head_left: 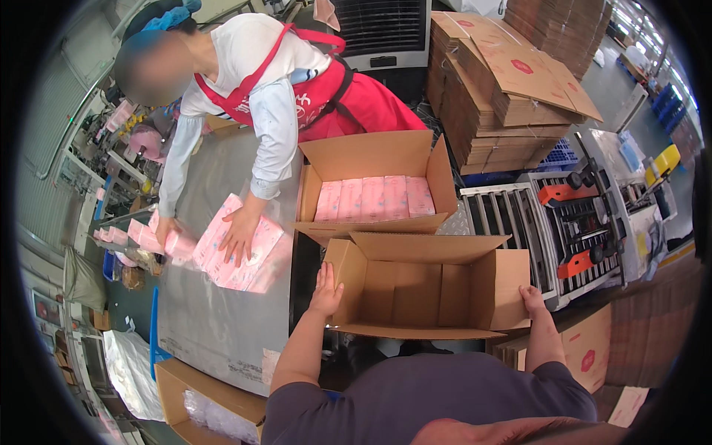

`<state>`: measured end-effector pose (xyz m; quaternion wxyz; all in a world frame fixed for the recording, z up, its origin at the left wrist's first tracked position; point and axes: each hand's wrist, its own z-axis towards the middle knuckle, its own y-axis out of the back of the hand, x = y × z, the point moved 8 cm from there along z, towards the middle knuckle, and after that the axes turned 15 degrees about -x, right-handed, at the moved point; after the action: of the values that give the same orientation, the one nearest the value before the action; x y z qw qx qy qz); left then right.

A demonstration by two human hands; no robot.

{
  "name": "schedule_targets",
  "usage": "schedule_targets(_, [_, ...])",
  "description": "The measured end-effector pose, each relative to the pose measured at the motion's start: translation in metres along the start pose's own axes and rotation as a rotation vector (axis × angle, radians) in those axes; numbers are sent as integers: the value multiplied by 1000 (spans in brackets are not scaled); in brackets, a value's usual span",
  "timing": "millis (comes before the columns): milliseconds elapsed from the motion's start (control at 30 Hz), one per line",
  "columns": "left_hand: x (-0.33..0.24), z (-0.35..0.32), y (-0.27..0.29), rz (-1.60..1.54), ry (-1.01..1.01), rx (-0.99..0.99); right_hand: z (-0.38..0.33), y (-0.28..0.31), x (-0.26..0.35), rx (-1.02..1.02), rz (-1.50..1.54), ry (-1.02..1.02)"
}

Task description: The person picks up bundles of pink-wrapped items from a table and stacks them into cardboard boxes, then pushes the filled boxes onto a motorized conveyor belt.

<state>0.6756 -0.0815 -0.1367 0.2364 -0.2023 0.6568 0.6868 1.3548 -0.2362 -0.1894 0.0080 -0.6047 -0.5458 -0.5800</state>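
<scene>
An open cardboard box (417,291) with nothing in it is in front of me, its flaps raised. My left hand (326,292) holds its left end, fingers fairly straight along the side. At the other end my right hand (532,301) is closed on the edge of the right flap (512,288). Just beyond stands a second open box (374,156), with a row of pink packs (374,199) inside.
At left, a co-worker in a red apron (319,104) has both hands on pink packs (237,248) on a metal table (222,319). Flattened cartons (512,111) are stacked at far right, near a roller conveyor (512,230). Another box (178,386) holds clear plastic at lower left.
</scene>
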Motion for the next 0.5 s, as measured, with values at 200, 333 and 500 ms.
schedule_targets(200, [-17,-7,-1,19,77,-12,-3,1,11,-33,-55,-7])
schedule_targets(333, [-14,-23,39,289,-19,-157,-4,-18,35,-79,-51,118])
schedule_targets(500, [30,-65,87,295,0,-232,-19,-62,86,-289,-412,546])
